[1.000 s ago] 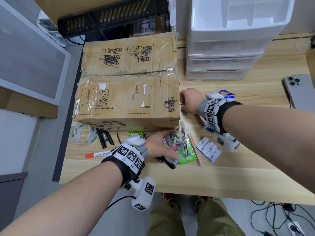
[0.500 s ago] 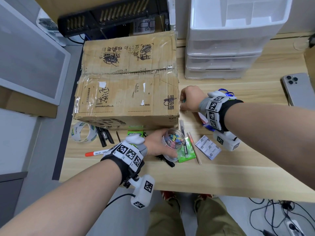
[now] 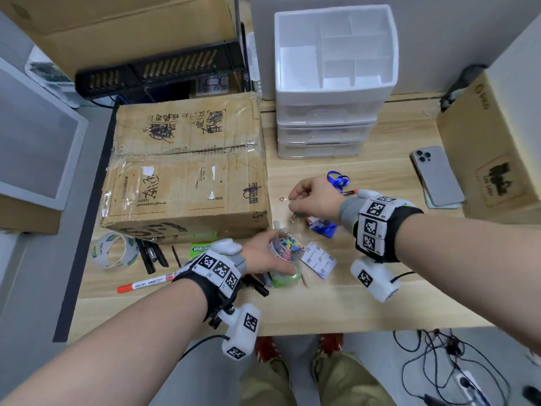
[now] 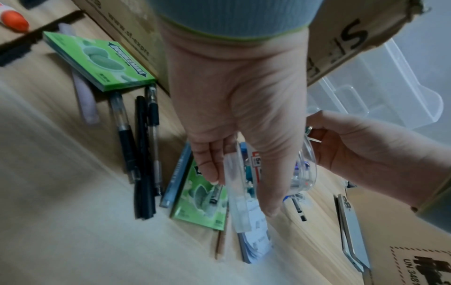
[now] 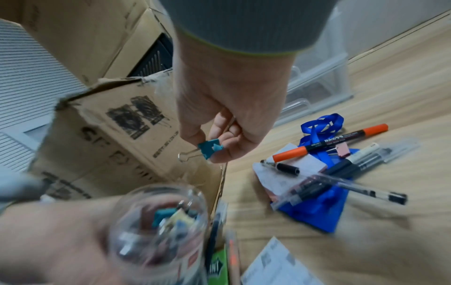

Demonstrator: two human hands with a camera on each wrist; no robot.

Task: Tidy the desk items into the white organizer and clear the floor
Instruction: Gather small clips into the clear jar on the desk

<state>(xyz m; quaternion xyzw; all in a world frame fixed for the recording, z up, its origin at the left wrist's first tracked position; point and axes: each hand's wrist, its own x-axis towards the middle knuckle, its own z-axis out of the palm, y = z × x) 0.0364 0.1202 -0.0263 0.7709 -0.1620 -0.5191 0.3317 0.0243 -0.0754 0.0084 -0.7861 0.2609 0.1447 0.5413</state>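
Note:
My left hand grips a small clear tub filled with coloured binder clips, held just above the desk near the cardboard box's front corner. In the left wrist view the fingers wrap around the tub. My right hand hovers slightly behind and to the right of the tub and pinches a teal binder clip, whose wire loop sticks out to the left. The white organizer stands at the back of the desk with its divided top tray and shut drawers.
A big cardboard box fills the desk's left half. In front of it lie a tape roll, black pens, an orange marker and gum packs. A blue lanyard, a phone and a brown box lie right.
My right hand has risen from the desk at the box's corner with a binder clip pinched in it and moved slightly right. The left hand keeps hold of the tub.

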